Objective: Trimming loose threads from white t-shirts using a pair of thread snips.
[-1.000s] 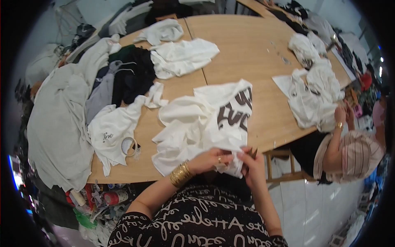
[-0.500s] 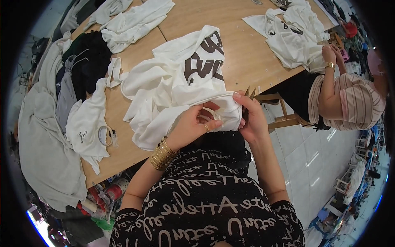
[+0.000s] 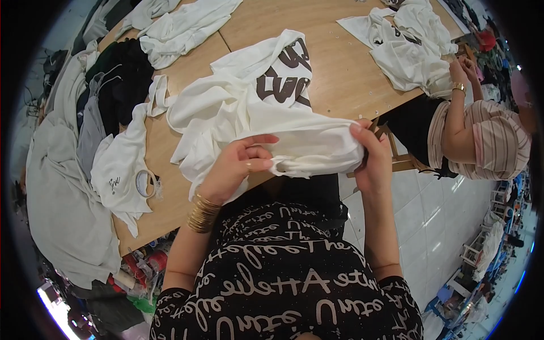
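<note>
A white garment (image 3: 221, 113) with large dark lettering lies bunched on the table's near edge. Its near end is stretched between my two hands. My left hand (image 3: 235, 167), with gold bangles at the wrist, pinches a gathered edge of the cloth between thumb and fingers. At the other end my right hand (image 3: 374, 158) grips the white fabric, thumb on top; its other fingers are mostly hidden. A thin dark pointed tip shows just past that hand, too little of it to name now.
The wooden table (image 3: 334, 73) bears a white piece of cloth (image 3: 122, 167) with a tape roll (image 3: 143, 185) on it, and dark clothes (image 3: 122, 85) at left. At right, another person's hand (image 3: 460, 72) is by a white garment (image 3: 411, 62). A wooden stool (image 3: 401, 164) stands between us.
My hands have moved apart, left hand leftward and right hand rightward, drawing the cloth out between them. The pointed snips' blades seen earlier by my right hand are now mostly hidden.
</note>
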Demonstrator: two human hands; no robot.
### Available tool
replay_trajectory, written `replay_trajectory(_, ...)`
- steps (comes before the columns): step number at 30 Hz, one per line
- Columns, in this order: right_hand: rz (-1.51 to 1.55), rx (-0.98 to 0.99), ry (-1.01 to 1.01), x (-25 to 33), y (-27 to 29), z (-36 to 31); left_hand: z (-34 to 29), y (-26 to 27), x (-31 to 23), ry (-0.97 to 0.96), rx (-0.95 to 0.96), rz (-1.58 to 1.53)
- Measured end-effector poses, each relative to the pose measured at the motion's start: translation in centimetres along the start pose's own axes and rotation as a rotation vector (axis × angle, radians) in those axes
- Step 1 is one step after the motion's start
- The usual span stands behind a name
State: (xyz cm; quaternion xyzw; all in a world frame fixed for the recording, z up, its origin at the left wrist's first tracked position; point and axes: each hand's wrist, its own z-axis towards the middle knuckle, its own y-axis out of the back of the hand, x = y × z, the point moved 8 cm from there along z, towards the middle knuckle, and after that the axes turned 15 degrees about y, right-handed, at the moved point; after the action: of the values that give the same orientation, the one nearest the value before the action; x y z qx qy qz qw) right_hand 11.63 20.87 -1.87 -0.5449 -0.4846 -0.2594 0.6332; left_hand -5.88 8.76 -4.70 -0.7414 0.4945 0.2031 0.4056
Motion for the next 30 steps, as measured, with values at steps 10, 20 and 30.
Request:
replay_trajectory(10, -0.081, -0.277, 0.051, -0.7, 4.7, 2.1, -5.2, 9.5, -1.9, -0.374, -0.015, -0.444)
replay_trajectory(20, -0.093, -0.244, 0.051, -1.7, 2.6, 3.5, -2.8, 5.4, 0.9, 0.113, -0.138, 0.493)
replay_trajectory(30, -0.169, -0.118, 0.109, 0.9, -0.5, 2.6, 0.6, 2.4, 0.3, -0.064, -0.224, 0.28)
